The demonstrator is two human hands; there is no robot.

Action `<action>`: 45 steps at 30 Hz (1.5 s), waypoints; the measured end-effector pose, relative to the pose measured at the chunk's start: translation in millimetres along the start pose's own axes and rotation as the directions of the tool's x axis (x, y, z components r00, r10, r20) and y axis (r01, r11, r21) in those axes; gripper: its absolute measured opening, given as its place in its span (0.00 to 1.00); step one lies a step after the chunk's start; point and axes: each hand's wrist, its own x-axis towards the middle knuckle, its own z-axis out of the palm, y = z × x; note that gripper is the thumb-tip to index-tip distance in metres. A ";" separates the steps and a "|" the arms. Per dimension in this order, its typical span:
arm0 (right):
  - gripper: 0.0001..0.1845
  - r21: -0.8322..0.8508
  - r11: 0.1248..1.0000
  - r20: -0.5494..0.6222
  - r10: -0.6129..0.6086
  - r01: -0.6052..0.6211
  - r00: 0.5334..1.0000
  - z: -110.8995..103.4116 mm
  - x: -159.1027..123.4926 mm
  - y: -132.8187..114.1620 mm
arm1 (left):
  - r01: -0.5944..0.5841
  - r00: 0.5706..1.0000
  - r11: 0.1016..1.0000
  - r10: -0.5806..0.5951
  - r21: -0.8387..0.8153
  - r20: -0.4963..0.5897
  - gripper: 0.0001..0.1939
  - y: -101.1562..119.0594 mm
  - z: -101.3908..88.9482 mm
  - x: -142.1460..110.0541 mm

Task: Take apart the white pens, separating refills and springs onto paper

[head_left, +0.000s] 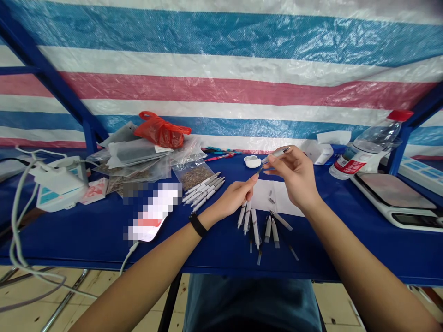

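My left hand (240,196), with a black band on its wrist, pinches a thin dark pen refill (259,170). Close above it, my right hand (294,170) is closed on a short pen barrel piece (285,150) with a silvery tip. The refill's end is near the barrel piece; whether it is inside I cannot tell. Below the hands is a white paper sheet (287,205) with small metal-looking pieces (272,200). Several white pen barrels (255,228), shorter pen parts (275,233) and loose refills (259,257) lie at its near edge.
Assembled white pens (205,190) lie in a pile to the left, beside a phone (155,212) on a cable. Plastic bags (138,154), a red bag (162,131) and a white earphone-style case (252,161) sit behind. A bottle (367,147) and scale (398,198) stand right.
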 end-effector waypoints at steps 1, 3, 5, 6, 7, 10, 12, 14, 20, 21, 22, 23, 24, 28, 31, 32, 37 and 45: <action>0.24 0.010 1.000 0.007 0.004 -0.004 1.000 0.0 0.2 0.8 | 0.001 1.000 1.000 -0.001 0.004 -0.003 0.37 0.5 0.2 -0.3; 0.22 0.023 1.000 0.028 0.010 -0.011 1.000 -0.1 0.5 1.8 | 0.004 1.000 1.000 -0.004 0.009 -0.010 0.38 1.8 0.6 -1.3; 0.21 0.027 0.999 0.048 0.017 -0.019 0.999 0.4 0.3 2.2 | 0.005 1.000 1.000 -0.005 0.008 -0.013 0.38 2.8 0.9 -2.4; 0.20 0.032 0.999 0.051 0.020 -0.021 0.999 0.9 0.2 2.2 | 0.005 1.000 1.000 -0.005 0.004 -0.011 0.38 3.1 0.9 -2.8; 0.20 0.041 0.999 0.046 0.021 -0.023 0.999 1.4 0.0 2.1 | 0.004 1.000 1.000 -0.004 -0.001 -0.008 0.38 3.2 0.8 -3.0; 0.19 0.089 0.995 0.013 0.039 -0.040 0.999 2.5 0.0 2.0 | 0.006 1.000 1.000 -0.006 -0.014 0.005 0.38 2.3 0.3 -2.6; 0.20 0.107 0.993 0.006 0.055 -0.055 0.998 2.3 0.5 2.2 | 0.005 1.000 1.000 -0.004 -0.024 0.010 0.37 1.4 -0.1 -1.9; 0.20 0.104 0.993 0.015 0.061 -0.062 0.998 1.3 1.2 2.6 | 0.002 1.000 1.000 -0.001 -0.030 0.015 0.37 0.8 -0.5 -1.4; 0.17 0.065 0.997 0.018 0.037 -0.038 0.999 0.7 1.4 2.2 | -0.014 1.000 1.000 0.014 -0.002 0.009 0.37 0.7 -0.9 -1.8; 0.16 0.065 0.997 0.021 0.036 -0.037 0.999 1.4 1.0 2.0 | -0.017 1.000 1.000 0.017 0.005 0.007 0.37 0.8 -1.0 -1.9; 0.15 0.069 0.997 0.024 0.033 -0.035 0.999 2.1 0.6 2.1 | -0.018 1.000 1.000 0.018 0.011 0.008 0.37 1.0 -1.0 -2.0; 0.15 0.076 0.997 0.025 0.027 -0.029 0.999 2.8 0.2 2.3 | -0.018 1.000 1.000 0.018 0.018 0.008 0.37 1.2 -1.0 -2.1; 0.14 0.085 0.996 0.026 0.017 -0.019 1.000 3.4 -0.1 2.9 | -0.019 1.000 1.000 0.019 0.023 0.006 0.37 1.4 -1.0 -2.0; 0.13 0.096 0.995 0.034 -0.029 0.026 0.999 3.6 0.0 7.2 | -0.034 0.999 0.999 0.034 0.042 -0.001 0.37 0.9 -0.8 -1.2; 0.12 0.082 0.997 0.087 -0.020 0.013 0.996 2.8 0.4 9.0 | -0.049 0.999 0.997 0.049 0.068 -0.003 0.36 -0.9 -0.5 -0.3; 0.12 0.072 0.997 0.108 -0.014 0.006 0.994 2.7 0.3 9.0 | -0.055 0.998 0.996 0.055 0.071 -0.003 0.35 -1.6 -0.4 0.0; 0.10 0.030 1.000 0.200 -0.002 -0.004 0.980 4.4 -1.4 6.7 | -0.068 0.998 0.996 0.067 0.051 0.018 0.29 -5.7 -0.1 1.4; 0.09 0.001 0.997 0.371 0.067 -0.073 0.926 4.6 -2.3 3.5 | -0.164 0.986 0.983 0.163 0.082 0.015 0.22 -10.9 -0.5 0.9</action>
